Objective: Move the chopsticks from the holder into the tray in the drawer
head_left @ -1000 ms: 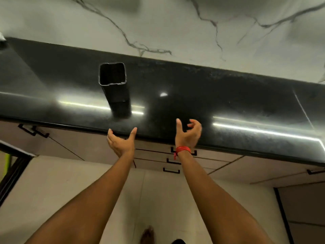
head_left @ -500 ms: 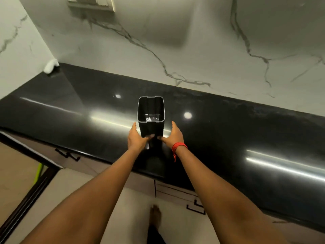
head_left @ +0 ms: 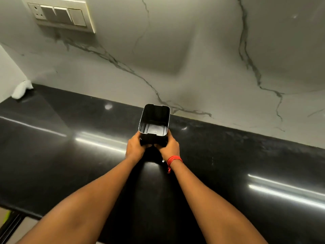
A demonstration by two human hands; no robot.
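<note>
An empty black holder point(head_left: 154, 125) is clasped low by left hand point(head_left: 135, 149) and right hand point(head_left: 170, 147) near the counter point(head_left: 52, 155) back edge; best slid upright, grip kept even

One holder point(head_left: 154, 120), two hands point(head_left: 135, 147) point(head_left: 169, 147), one red wristband point(head_left: 174, 159), one switch panel point(head_left: 58, 14), one white cloth point(head_left: 22, 89)

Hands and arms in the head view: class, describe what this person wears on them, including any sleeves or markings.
Both forearms are bare, with no sleeves in view and no gloves. The left hand wears nothing that shows. The right hand has a red thread band wound around its wrist, with a loose end hanging down. No watch or rings can be seen.
</note>
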